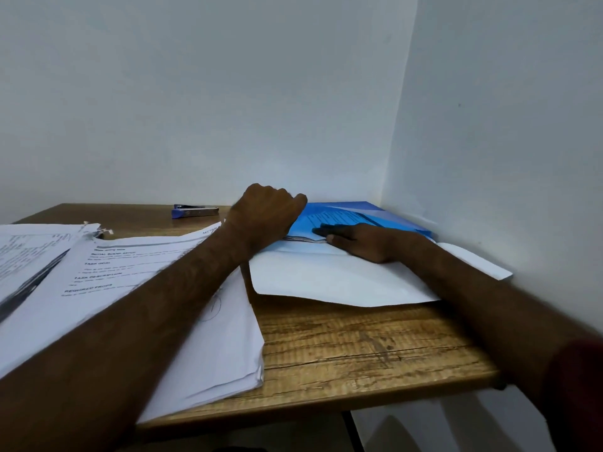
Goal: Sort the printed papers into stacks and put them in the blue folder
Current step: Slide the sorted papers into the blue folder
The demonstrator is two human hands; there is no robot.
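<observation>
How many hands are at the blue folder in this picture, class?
2. The left hand is curled at the folder's left edge; the right hand lies flat on it, fingers straight. None seems hidden.

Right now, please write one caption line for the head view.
Left hand grips the blue folder's edge while the right hand presses printed papers inside it.

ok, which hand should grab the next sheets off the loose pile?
Left, probably. The left hand grips the edge of the blue folder beside the loose pile, its forearm over it. The right hand lies flat across the folder, on the far side, holding it down.
</observation>
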